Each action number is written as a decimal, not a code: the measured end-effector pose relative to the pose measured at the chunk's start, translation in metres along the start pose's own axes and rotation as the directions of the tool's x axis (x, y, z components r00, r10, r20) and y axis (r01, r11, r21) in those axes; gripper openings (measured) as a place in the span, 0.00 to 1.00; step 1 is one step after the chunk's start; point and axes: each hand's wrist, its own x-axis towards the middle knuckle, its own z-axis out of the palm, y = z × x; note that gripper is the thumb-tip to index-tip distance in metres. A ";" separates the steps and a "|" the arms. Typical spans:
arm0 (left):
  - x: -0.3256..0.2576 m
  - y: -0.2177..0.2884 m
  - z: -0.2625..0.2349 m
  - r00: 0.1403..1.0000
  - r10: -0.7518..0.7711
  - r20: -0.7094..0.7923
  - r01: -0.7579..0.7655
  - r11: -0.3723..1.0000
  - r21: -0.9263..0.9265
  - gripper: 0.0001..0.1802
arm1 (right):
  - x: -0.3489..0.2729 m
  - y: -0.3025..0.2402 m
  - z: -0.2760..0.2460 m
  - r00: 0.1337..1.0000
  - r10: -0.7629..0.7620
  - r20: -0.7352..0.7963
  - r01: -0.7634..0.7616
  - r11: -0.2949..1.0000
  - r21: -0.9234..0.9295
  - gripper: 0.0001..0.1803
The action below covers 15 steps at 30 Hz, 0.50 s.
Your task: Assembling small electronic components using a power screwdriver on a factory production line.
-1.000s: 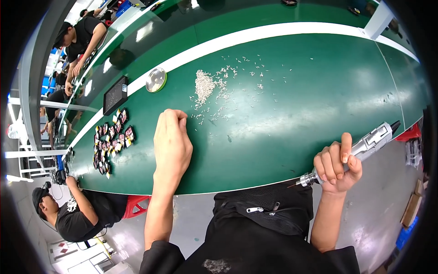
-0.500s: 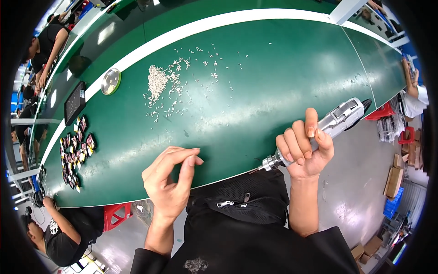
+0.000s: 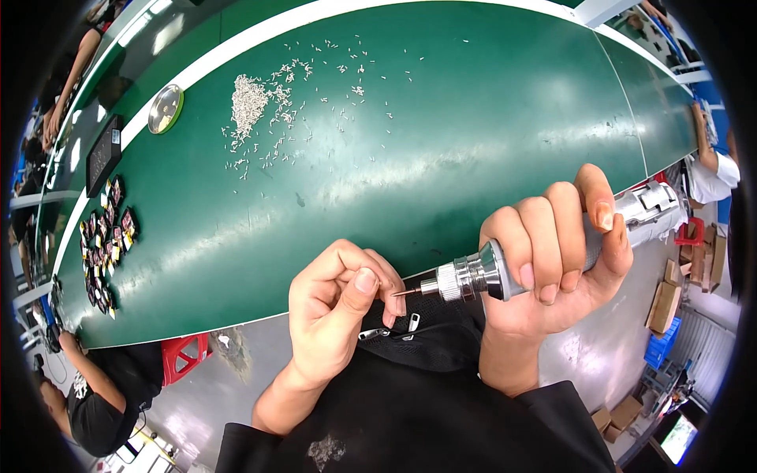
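At the lower left, a co-worker (image 3: 102, 394) is sitting by a red stool (image 3: 185, 361). Dark packs (image 3: 102, 246) are lying clustered on the green table (image 3: 473, 94). Beyond them, a black tray (image 3: 102, 160) is standing near a round dish (image 3: 165, 109). Further right, small pale pins (image 3: 249, 102) are lying in a heap, with strays scattering to its right.

The left hand (image 3: 331, 311) is hanging before the table's near edge, its fingers curling and its thumb sitting close to the forefinger. Whether anything is being pinched there cannot be told. Just beside these fingertips, the thin bit (image 3: 404, 292) is pointing left; contact is unclear.

The driver (image 3: 471, 276) is lying across the near edge in this view, its rear end reaching up to the right. The right hand (image 3: 552, 252) is holding it, fingers wrapping the grey barrel, thumb and forefinger bending round farther back.

In judgement, the driver is looking stiff and fairly heavy, its bare metal probably slippery. The barrel is offering the best hold; the bit is appearing slender and easily bent, so unsuitable for gripping.
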 end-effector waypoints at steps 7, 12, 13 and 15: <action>0.001 0.000 0.005 0.999 -0.044 0.011 0.044 0.997 -0.056 0.13 | 0.001 0.007 -0.005 0.999 0.007 -0.039 -0.008 1.000 -0.028 0.07; -0.001 -0.001 0.006 0.999 -0.040 -0.011 0.040 0.999 -0.020 0.12 | 0.000 0.005 -0.004 0.999 -0.031 0.021 0.033 0.994 -0.102 0.07; -0.002 -0.002 0.007 0.999 0.014 -0.043 -0.008 0.991 0.132 0.10 | -0.001 0.005 -0.003 0.999 -0.031 0.020 0.033 0.994 -0.103 0.07; -0.005 -0.005 0.011 0.995 0.071 -0.069 -0.048 0.958 0.283 0.08 | -0.002 0.004 -0.002 0.999 -0.036 0.036 0.041 0.988 -0.146 0.07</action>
